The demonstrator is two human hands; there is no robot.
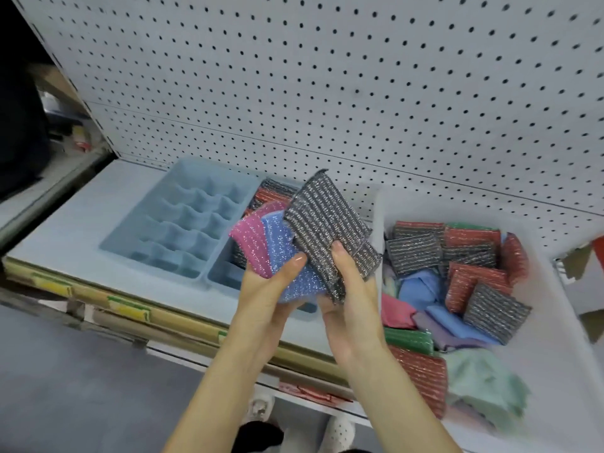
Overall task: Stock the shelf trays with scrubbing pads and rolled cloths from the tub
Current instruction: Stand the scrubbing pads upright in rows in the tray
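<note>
1. pegboard (327, 76), white with dark holes, fills the frame from 9 through 12 to 3 o'clock, standing behind everything else.
2. shelf (81, 223), pale and flat, runs below it from 9 toward 4 o'clock; a price strip (130, 312) with yellow and green labels lines its front edge.
3. tub (555, 354), white, sits on the shelf at 4 o'clock, just beside the trays. it holds a loose heap of red pads (470, 237), grey pads (411, 253), a green pad (408, 340), blue cloths (421, 289) and a mint cloth (483, 377).
4. left tray (183, 223), light blue with many small compartments, lies at 9 o'clock of centre, with nothing in its cells.
5. right tray (222, 276), same blue, touches the left tray's 3 o'clock side; striped pads (271, 191) stand packed at its 12 o'clock end.
6. left hand (271, 295) rises from 6 o'clock over the right tray, thumb pressed on top and fingers curled beneath, gripping two pads fanned out.
7. right hand (353, 305), at 3 o'clock of the left hand, pinches one pad, with the thumb on its face.
8. dark grey pad (327, 217), in the right hand, tilts up toward 12 o'clock, overlapping the others.
9. blue pad (281, 253), in the left hand, lies under the grey one.
10. pink pad (251, 240) sticks out at 9 o'clock of the blue one.
</note>
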